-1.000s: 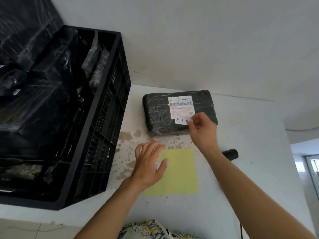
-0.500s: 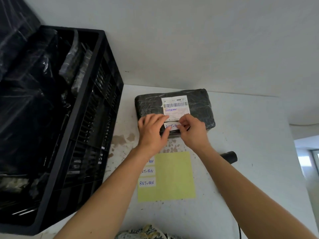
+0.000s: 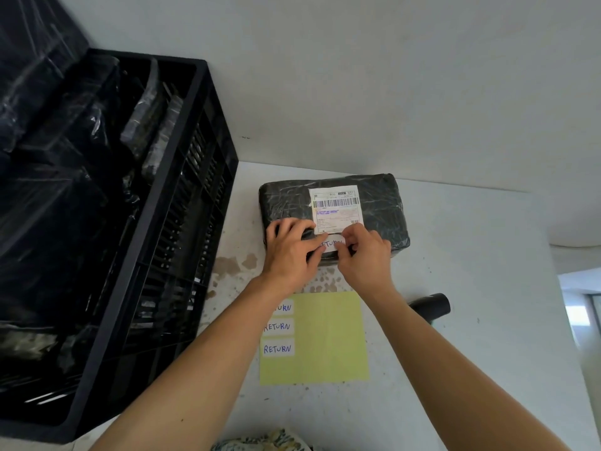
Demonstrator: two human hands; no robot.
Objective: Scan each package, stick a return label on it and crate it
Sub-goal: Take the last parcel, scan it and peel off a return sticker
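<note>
A black plastic-wrapped package [image 3: 383,203] lies on the white table [image 3: 481,336], carrying a white barcode shipping label [image 3: 336,208]. Just below that label sits a white return label [image 3: 331,244] with handwritten "RETURN". My left hand [image 3: 287,252] rests on the package's near left edge, its thumb pressing the return label's left end. My right hand [image 3: 364,258] pinches the label's right end with curled fingers. A yellow backing sheet [image 3: 328,336] near me holds three more return stickers [image 3: 277,348]; my left forearm partly covers the top one.
A large black slatted crate [image 3: 182,255] stands at the left, holding several black wrapped packages [image 3: 65,190]. A black cylindrical handle [image 3: 431,305], perhaps the scanner, lies right of the yellow sheet behind my right forearm. Brown stains mark the table near the package.
My left hand left the yellow sheet and came up onto the package. The return label, held above the package by my right hand, now lies flat under the shipping label.
</note>
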